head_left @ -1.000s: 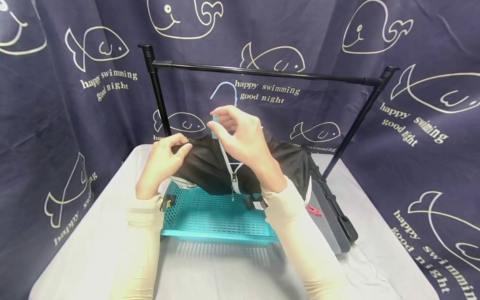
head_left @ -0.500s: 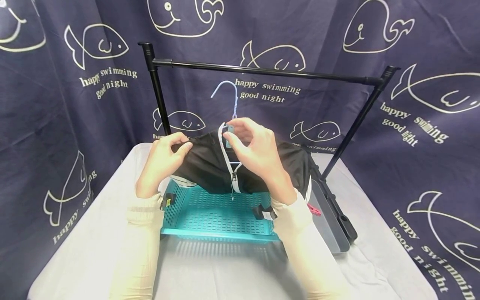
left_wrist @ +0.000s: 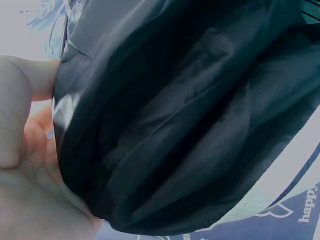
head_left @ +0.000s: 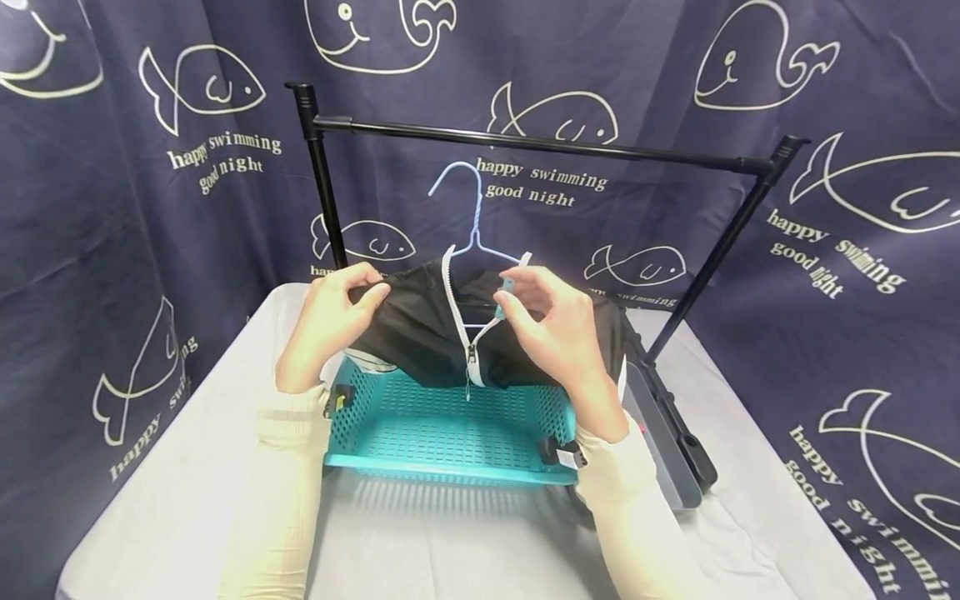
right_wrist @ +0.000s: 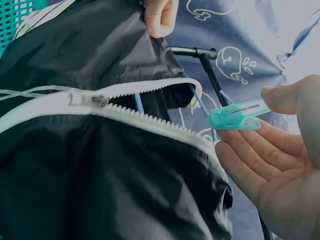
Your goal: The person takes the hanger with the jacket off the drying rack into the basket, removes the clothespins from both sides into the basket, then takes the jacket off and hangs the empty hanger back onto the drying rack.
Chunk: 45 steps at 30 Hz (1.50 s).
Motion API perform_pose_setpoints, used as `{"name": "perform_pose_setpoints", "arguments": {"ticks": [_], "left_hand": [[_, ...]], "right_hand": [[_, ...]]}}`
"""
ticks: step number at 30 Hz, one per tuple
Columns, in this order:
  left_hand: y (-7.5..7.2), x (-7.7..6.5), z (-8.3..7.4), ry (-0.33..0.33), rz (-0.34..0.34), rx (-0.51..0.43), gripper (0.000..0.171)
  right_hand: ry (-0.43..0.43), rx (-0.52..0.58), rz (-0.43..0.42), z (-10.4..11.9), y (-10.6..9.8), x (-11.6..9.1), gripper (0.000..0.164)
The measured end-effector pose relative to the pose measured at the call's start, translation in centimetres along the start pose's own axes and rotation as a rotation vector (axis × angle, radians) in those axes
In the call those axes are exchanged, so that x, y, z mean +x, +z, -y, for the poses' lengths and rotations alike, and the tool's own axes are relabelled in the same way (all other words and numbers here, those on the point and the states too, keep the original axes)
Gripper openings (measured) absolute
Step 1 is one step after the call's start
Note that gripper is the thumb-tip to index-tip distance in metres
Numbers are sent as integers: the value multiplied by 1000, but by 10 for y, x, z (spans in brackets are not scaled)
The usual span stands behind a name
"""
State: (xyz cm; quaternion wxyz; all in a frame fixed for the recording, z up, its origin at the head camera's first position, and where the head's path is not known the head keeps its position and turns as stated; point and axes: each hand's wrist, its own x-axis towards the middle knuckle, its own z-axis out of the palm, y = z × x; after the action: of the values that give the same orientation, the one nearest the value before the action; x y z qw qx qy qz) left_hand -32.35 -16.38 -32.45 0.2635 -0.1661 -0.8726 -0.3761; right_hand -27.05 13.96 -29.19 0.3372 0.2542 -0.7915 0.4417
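Note:
A black jacket (head_left: 408, 333) with a white zipper (right_wrist: 150, 117), partly undone at the neck, is draped on a blue wire hanger (head_left: 477, 212). The hanger's hook points up, below the rack's bar. My left hand (head_left: 326, 321) pinches the jacket's shoulder at the left, thumb in front; in the left wrist view the black cloth hides part of its fingers. Between thumb and fingertips, my right hand (head_left: 558, 325) holds a light teal clothespin (right_wrist: 240, 114). The clothespin is close to the right side of the open collar, beside the zipper edge.
A teal perforated basket (head_left: 450, 473) stands under the jacket. Behind it rises a black rack, its crossbar (head_left: 540, 143) spanning the view. A grey tray (head_left: 675, 467) lies at the right on the white-covered table (head_left: 172, 492). A patterned dark blue curtain (head_left: 225, 333) surrounds it.
My right hand has moved the clothespin from the left side of the collar across to the right and slightly down. The left hand keeps its pinch on the shoulder.

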Motion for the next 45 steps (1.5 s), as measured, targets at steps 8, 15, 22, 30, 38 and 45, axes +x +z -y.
{"name": "perform_pose_setpoints", "arguments": {"ticks": [8, 15, 22, 30, 38, 45], "left_hand": [[1, 1, 2, 18, -4, 12, 8], [-1, 2, 0, 25, -14, 6, 9], [-1, 1, 2, 5, -9, 12, 10], [0, 1, 2, 9, -1, 20, 9], [1, 1, 0, 16, -5, 17, 9], [0, 0, 0, 25, -11, 8, 9]], "right_hand": [[82, -92, -43, -14, -25, -21, 24], [121, -104, -98, -28, -53, -33, 24], [173, -120, -134, -43, -77, -45, 25], [215, -219, -179, -61, -97, -63, 24], [312, -296, -223, -76, -120, -77, 22], [358, -362, -224, -88, -132, -87, 23]]}}
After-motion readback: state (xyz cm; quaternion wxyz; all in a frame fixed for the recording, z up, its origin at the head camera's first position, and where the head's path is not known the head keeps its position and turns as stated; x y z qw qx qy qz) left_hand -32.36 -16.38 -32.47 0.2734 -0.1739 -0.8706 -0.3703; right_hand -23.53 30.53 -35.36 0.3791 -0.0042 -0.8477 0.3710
